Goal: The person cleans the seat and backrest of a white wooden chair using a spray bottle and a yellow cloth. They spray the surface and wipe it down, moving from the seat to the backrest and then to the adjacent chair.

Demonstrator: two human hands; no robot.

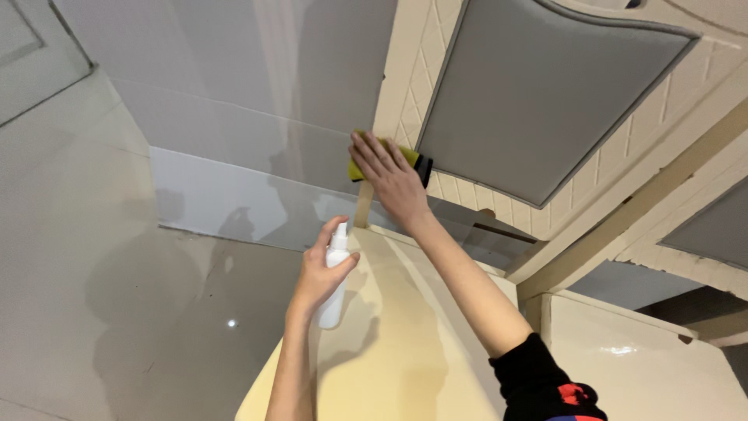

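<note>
My left hand (321,269) grips a small white spray bottle (335,290), index finger over its nozzle, held above a cream cabinet top (405,335). My right hand (391,181) is stretched forward with its fingers spread flat on a yellow and dark sponge (413,160). It presses the sponge against the cream quilted frame (405,86) of a headboard, beside its grey padded panel (538,93). Most of the sponge is hidden under my fingers.
A glossy grey tiled floor (156,312) lies at the left, with a white baseboard (226,203) along a grey wall (257,78). A second cream cabinet (639,366) stands at the lower right. Another padded panel (717,226) shows at the right edge.
</note>
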